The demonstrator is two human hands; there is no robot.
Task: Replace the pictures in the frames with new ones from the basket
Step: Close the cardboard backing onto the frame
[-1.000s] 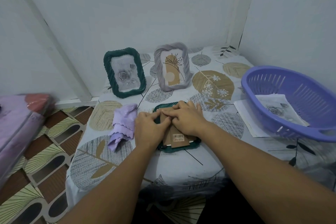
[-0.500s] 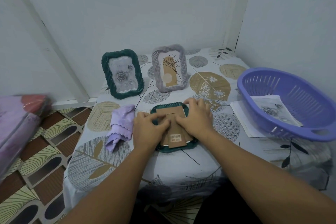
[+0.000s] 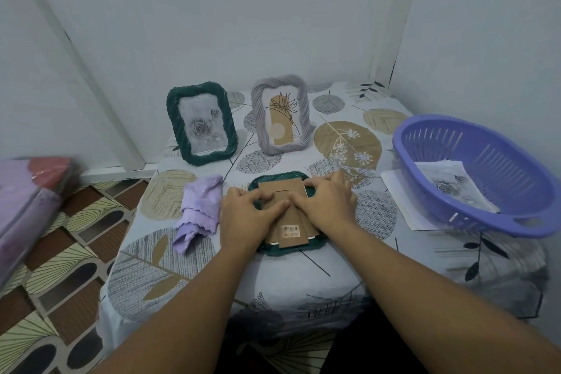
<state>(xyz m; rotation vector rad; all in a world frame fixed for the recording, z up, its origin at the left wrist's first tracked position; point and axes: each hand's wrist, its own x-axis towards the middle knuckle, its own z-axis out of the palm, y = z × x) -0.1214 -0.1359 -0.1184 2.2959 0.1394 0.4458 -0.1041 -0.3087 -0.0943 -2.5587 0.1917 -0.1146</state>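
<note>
1. A dark green picture frame (image 3: 288,247) lies face down near the front middle of the tabletop (image 3: 303,276), with its brown cardboard backing (image 3: 288,191) turned up
2. The left hand (image 3: 246,215) rests on the left side of this backing, the fingers stretched flat and pressing on the cardboard
3. The right hand (image 3: 329,206) lies on the right side, its fingers also quite straight, with the tips touching the top right edge of the backing and the frame rim
4. The fingertips of both hands almost meet at the middle of the backing
5. A barcode sticker (image 3: 290,228) is on the fold-out stand of the backing
6. Behind, a second green frame (image 3: 202,123) with a rose picture stands upright, and beside it on the right a lilac frame (image 3: 281,114) with a plant drawing
7. A purple basket (image 3: 473,176) sits at the right edge, holding a rose print (image 3: 452,188); a white sheet (image 3: 400,194) lies partly under the basket
8. A crumpled lilac cloth (image 3: 198,209) lies just left of the left hand
</note>
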